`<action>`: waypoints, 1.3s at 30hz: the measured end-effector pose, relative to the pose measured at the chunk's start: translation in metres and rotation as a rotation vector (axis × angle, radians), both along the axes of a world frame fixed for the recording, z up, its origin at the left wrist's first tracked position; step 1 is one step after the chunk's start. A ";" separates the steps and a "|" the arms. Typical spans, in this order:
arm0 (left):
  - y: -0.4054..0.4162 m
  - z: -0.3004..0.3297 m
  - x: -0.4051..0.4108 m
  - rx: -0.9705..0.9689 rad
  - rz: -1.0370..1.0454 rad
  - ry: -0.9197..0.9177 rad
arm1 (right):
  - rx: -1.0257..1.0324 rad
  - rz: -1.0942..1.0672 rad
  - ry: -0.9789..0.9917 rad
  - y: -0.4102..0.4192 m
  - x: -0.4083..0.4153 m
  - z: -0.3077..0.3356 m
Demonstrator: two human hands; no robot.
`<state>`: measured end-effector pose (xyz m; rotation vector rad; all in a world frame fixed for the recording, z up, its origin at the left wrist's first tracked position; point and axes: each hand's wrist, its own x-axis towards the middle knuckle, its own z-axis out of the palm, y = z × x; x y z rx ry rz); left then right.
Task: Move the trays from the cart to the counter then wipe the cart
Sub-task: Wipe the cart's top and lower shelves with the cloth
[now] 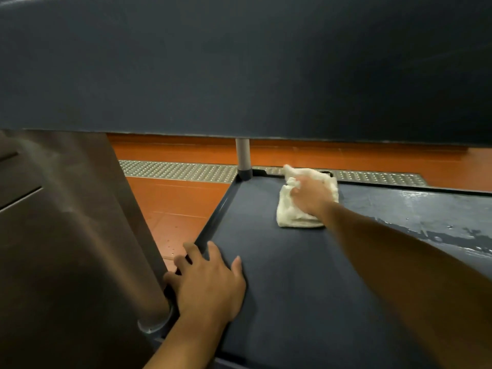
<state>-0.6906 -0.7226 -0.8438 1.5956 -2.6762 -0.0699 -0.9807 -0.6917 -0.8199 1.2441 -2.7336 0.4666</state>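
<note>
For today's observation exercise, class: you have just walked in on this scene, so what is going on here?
A person is wiping a lower shelf of a dark cart. The right hand presses a white cloth onto the shelf near its far left corner, beside a grey post. The left hand rests on the shelf's near left edge, fingers spread over the rim. The shelf looks wet and streaked to the right. No trays are in view on this shelf.
</note>
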 end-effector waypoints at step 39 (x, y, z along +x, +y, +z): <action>0.049 0.026 -0.088 -0.030 -0.278 -0.098 | -0.042 0.156 -0.147 0.198 0.056 -0.042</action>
